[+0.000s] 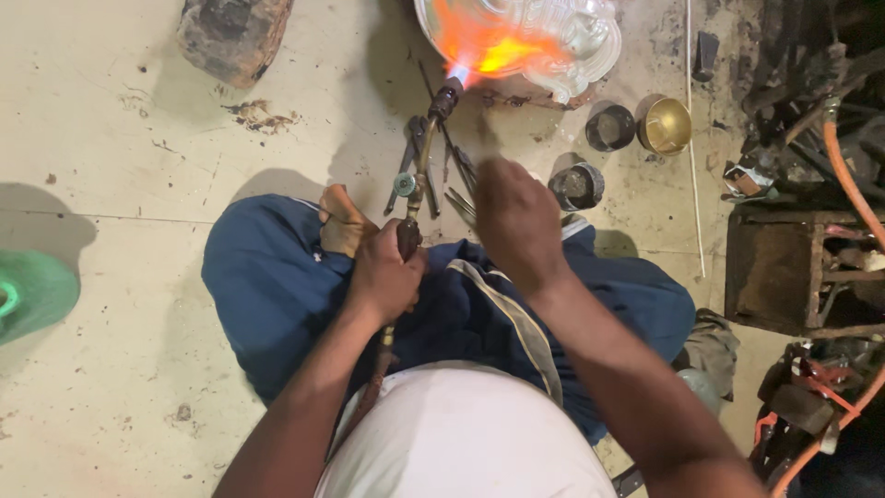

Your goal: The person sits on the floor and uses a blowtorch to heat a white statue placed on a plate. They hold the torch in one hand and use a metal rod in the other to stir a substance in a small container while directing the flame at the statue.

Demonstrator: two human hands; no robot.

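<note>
**Torch aimed up and away at the silver piece**

Stained concrete floor [120, 166] spreads around a seated person. Left hand [385, 277] is wrapped tight around the gas torch [419, 171], whose long axis runs from the lap up and slightly right; its flame touches the embossed silver piece [562, 37] at the top. Right hand [516, 221] hovers blurred above tweezers [461, 205], nearer them; I cannot tell its grip.

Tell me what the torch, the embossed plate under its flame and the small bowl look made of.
Torch: brass-coloured metal tube, dark nozzle. Embossed plate: pale silvery metal by its shine, relief glowing orange under the flame. Small bowl: glossy golden metal, probably brass. Left hand holds the torch.
</note>
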